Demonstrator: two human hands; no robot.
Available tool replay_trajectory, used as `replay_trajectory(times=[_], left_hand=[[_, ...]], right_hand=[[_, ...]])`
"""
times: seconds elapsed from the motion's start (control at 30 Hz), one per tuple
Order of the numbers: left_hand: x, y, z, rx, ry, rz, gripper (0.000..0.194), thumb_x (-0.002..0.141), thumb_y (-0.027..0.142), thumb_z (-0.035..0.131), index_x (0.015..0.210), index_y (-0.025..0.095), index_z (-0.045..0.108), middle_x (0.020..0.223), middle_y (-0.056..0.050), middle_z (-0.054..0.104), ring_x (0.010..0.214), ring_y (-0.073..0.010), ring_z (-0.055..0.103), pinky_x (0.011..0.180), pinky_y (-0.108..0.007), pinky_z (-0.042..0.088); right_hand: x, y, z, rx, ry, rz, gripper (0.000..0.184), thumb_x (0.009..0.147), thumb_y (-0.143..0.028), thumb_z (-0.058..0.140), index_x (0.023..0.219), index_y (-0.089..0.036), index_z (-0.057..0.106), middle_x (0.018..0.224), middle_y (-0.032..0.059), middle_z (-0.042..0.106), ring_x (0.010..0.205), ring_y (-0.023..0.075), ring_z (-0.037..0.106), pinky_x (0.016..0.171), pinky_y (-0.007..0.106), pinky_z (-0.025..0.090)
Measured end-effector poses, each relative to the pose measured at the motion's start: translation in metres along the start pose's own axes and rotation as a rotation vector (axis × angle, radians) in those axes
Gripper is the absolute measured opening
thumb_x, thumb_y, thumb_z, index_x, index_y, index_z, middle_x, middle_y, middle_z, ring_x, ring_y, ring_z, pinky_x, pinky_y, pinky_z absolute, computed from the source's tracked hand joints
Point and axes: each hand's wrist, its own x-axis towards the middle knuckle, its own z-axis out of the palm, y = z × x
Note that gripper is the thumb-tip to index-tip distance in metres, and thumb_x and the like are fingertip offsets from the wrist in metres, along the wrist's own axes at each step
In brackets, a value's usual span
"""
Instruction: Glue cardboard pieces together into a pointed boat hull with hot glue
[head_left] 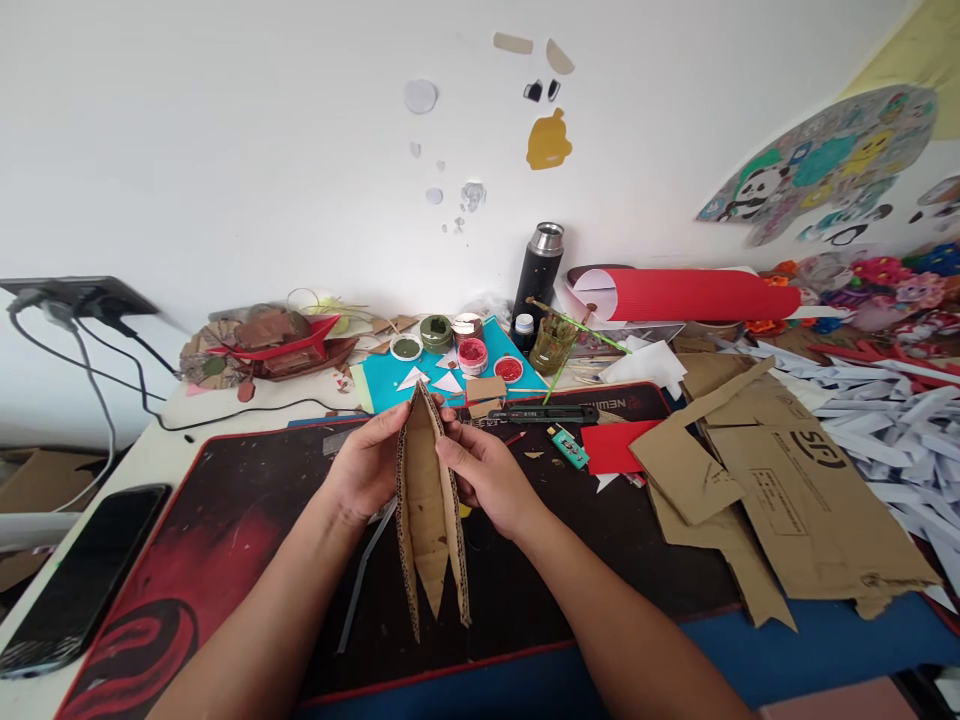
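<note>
Between my two hands is a boat-shaped cardboard piece with two upright side walls and a pointed floor. Its far ends meet in a tip, while the near ends of the walls stand apart from the floor's point. My left hand grips the left wall near the far end, fingers partly hidden behind it. My right hand pinches the right wall, thumb on the inner side. Beneath lies a black desk mat with red edging. A thin grey strip rests on it, left of the cardboard.
A utility knife, a teal box and red paper lie beyond my right hand. Paint jars, a brush glass and a thermos stand behind. Cardboard sheets are at right, a phone at left.
</note>
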Motion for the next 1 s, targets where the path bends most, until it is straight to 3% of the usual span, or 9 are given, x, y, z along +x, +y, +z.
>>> replay_trajectory(times=[0.2, 0.43, 0.73, 1.0], left_hand=[[0.001, -0.0008, -0.0035, -0.04, -0.009, -0.021, 0.038, 0.084, 0.035, 0.09, 0.114, 0.013, 0.085, 0.116, -0.016, 0.085, 0.12, -0.0403, 0.079, 0.111, -0.051, 0.062], [0.0013, -0.0022, -0.0027, -0.079, 0.024, -0.037, 0.028, 0.087, 0.033, 0.084, 0.107, 0.014, 0.084, 0.114, -0.015, 0.085, 0.127, -0.0416, 0.076, 0.115, -0.054, 0.059], [-0.0001, -0.0029, -0.0009, -0.011, -0.008, 0.018, 0.03, 0.082, 0.033, 0.092, 0.103, 0.014, 0.083, 0.114, -0.015, 0.085, 0.121, -0.0401, 0.078, 0.112, -0.052, 0.061], [0.0008, -0.0021, -0.0038, -0.024, -0.054, 0.029, 0.032, 0.086, 0.029, 0.088, 0.114, 0.014, 0.082, 0.113, -0.014, 0.085, 0.115, -0.0376, 0.08, 0.109, -0.05, 0.062]], right_hand=[[-0.0008, -0.0003, -0.0008, 0.014, -0.001, -0.007, 0.062, 0.073, -0.077, 0.088, 0.088, -0.023, 0.06, 0.057, -0.0121, 0.04, 0.048, 0.0074, 0.024, 0.046, 0.025, 0.017], [-0.0012, -0.0006, 0.0004, 0.026, -0.002, -0.008, 0.062, 0.074, -0.076, 0.087, 0.091, -0.024, 0.06, 0.057, -0.0127, 0.039, 0.047, 0.0077, 0.025, 0.045, 0.024, 0.018], [-0.0015, -0.0019, 0.0011, 0.015, 0.006, -0.002, 0.061, 0.073, -0.075, 0.089, 0.089, -0.024, 0.059, 0.058, -0.0118, 0.039, 0.048, 0.0079, 0.025, 0.047, 0.025, 0.018], [-0.0018, -0.0014, 0.0019, -0.029, 0.056, 0.017, 0.065, 0.071, -0.08, 0.087, 0.093, -0.024, 0.063, 0.058, -0.011, 0.039, 0.049, 0.0086, 0.026, 0.046, 0.026, 0.017]])
